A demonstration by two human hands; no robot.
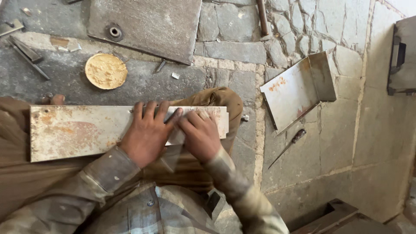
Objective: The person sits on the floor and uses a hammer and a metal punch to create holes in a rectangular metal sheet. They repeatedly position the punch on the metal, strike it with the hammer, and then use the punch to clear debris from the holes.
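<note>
A long rust-spotted metal sheet [73, 130] lies across my lap. My left hand [147, 132] presses flat on it near its right part, fingers spread over the top edge. My right hand [200, 135] sits just to the right, fingers curled against the sheet. A thin dark tool [173, 116] shows between the two hands; which hand holds it I cannot tell.
A bent metal sheet [299, 89] lies on the stone floor to the right, with a screwdriver-like tool [288, 147] below it. A round yellowish disc [106, 70] and a large flat metal plate [147, 24] lie ahead. Metal scraps sit at far left.
</note>
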